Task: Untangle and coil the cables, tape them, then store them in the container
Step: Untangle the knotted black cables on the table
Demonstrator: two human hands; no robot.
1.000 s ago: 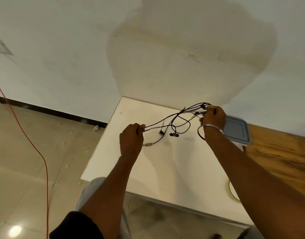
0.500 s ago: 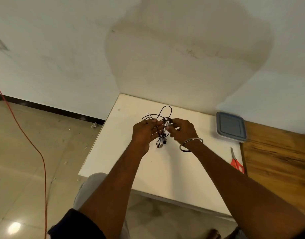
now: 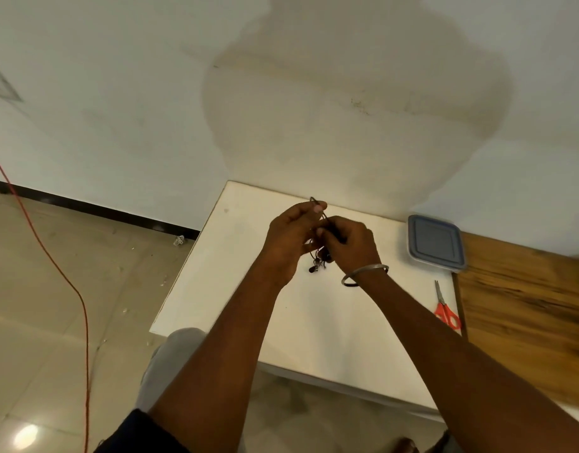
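Note:
A thin black cable bundle (image 3: 318,260) with small plugs hangs between both hands above the white table (image 3: 314,322). My left hand (image 3: 289,237) grips the gathered loops, and a loop sticks up past its thumb. My right hand (image 3: 351,245), with a metal bangle on the wrist, pinches the cable right beside the left hand. The two hands touch. Most of the cable is hidden inside the fingers. A shallow container with a blue-grey lid (image 3: 435,242) sits at the table's far right corner.
Red-handled scissors (image 3: 446,310) lie by the table's right edge. A wooden surface (image 3: 526,305) adjoins the table on the right. An orange cord (image 3: 52,263) trails across the tiled floor at the left. The wall stands just behind the table.
The cable was stretched wide between the hands a second ago. The hands have come together, and the cable is now bunched into short loops between them.

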